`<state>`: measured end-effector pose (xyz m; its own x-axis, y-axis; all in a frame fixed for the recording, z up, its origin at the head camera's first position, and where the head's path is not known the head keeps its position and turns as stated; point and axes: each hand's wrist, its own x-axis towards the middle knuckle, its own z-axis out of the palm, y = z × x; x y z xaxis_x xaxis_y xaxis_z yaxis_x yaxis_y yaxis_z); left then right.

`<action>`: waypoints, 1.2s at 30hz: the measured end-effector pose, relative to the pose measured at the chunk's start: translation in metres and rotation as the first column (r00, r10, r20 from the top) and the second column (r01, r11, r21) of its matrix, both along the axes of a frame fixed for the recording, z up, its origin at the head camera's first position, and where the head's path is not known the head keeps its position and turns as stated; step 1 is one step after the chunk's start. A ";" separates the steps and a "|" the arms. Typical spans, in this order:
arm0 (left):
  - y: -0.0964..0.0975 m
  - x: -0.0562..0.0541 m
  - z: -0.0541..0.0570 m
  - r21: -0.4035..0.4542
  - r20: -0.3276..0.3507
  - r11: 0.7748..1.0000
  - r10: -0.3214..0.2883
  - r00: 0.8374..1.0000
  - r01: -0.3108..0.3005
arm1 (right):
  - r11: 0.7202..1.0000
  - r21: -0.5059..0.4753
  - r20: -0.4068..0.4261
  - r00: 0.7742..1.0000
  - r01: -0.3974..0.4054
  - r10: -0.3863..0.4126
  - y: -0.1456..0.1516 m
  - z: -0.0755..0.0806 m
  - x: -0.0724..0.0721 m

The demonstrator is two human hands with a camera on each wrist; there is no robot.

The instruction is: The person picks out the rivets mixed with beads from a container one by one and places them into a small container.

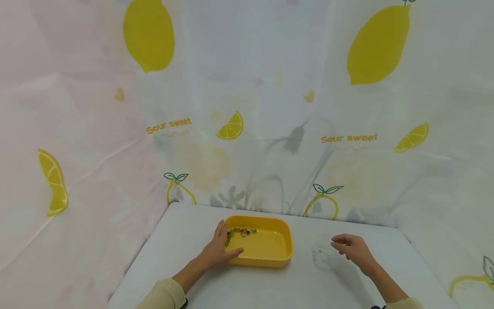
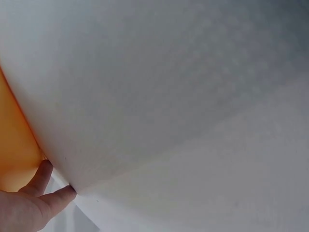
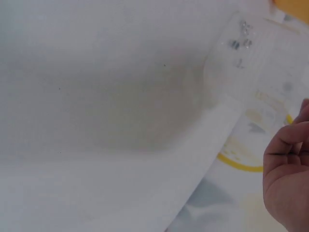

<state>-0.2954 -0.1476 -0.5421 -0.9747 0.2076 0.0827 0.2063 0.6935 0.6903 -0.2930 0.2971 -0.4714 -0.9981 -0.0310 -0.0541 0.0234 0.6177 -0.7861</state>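
Observation:
My left hand [image 1: 218, 249] rests against the left end of a yellow rectangular tray [image 1: 284, 240]. Its fingers lie extended along the tray's left side, and the thumb points right over the front part. Small coloured marbles [image 1: 231, 232] gather in the tray's back left corner. To the right, a clear plastic container [image 1: 321, 258] stands on the table with a few small clear pieces [image 3: 241, 42] inside. My right hand [image 1: 354, 251] is at the container's upper right rim, fingers bent and fingertips close together. I cannot tell what is between those fingertips.
A white table [image 1: 266, 287] carries the tray and the container. Behind it hangs a pale curtain [image 1: 266, 107] printed with lemons, which also closes in both sides. The tray and the container stand apart, with a strip of bare tabletop between them.

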 end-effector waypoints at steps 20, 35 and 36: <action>0.002 -0.001 0.005 -0.039 0.031 0.999 -0.005 0.999 0.006 | 0.796 0.585 -0.528 0.818 0.156 0.227 0.009 -0.008 0.011; 0.000 0.002 0.003 -0.040 0.017 0.999 0.000 1.000 0.001 | 0.749 0.660 -0.442 0.837 0.061 0.321 -0.026 -0.011 0.004; 0.001 0.002 0.002 -0.040 0.016 0.999 0.000 1.000 0.001 | 0.748 0.662 -0.431 0.843 0.053 0.323 -0.028 -0.010 0.004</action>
